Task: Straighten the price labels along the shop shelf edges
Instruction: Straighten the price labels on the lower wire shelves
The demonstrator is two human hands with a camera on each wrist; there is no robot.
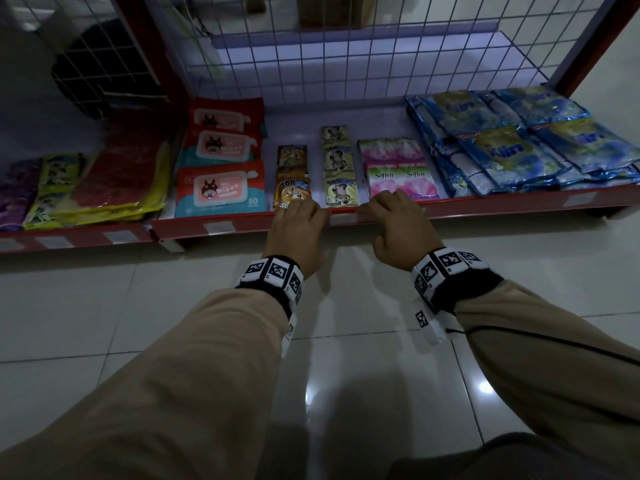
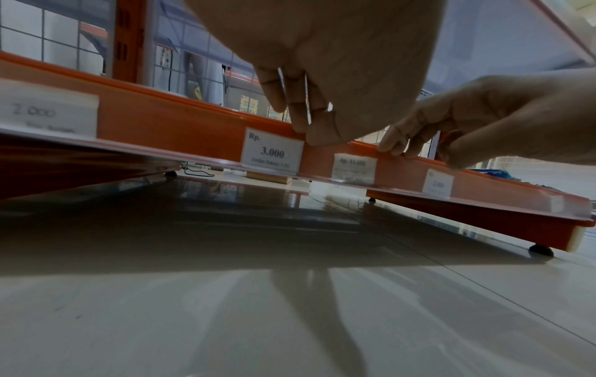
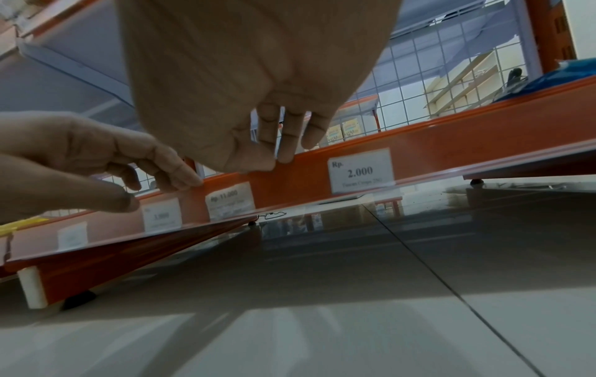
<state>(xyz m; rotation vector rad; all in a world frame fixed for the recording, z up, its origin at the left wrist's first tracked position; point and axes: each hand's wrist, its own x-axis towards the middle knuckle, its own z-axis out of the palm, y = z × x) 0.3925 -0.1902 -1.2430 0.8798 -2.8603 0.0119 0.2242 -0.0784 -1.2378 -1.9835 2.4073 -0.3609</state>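
The bottom shelf's red edge strip (image 1: 485, 206) carries white price labels behind a clear cover. My left hand (image 1: 298, 221) and right hand (image 1: 389, 211) both sit on its top rim, a hand's width apart. The "Rp. 11.000" label (image 2: 354, 167) lies between them and looks slightly askew in the right wrist view. Left fingers (image 2: 298, 120) hook over the rim with the thumb on the front, just right of the "3.000" label (image 2: 272, 153). Right fingers (image 3: 283, 150) and thumb pinch the rim left of a "2.000" label (image 3: 361, 171).
Packets lie flat on the shelf behind the strip: wet wipes (image 1: 220, 188), drink sachets (image 1: 341, 188), pink softener sachets (image 1: 401, 180), blue detergent packs (image 1: 512, 147). A wire grid (image 1: 346, 46) backs the shelf. Glossy floor tiles (image 1: 346, 375) lie below. More labels (image 1: 218, 227) run leftward.
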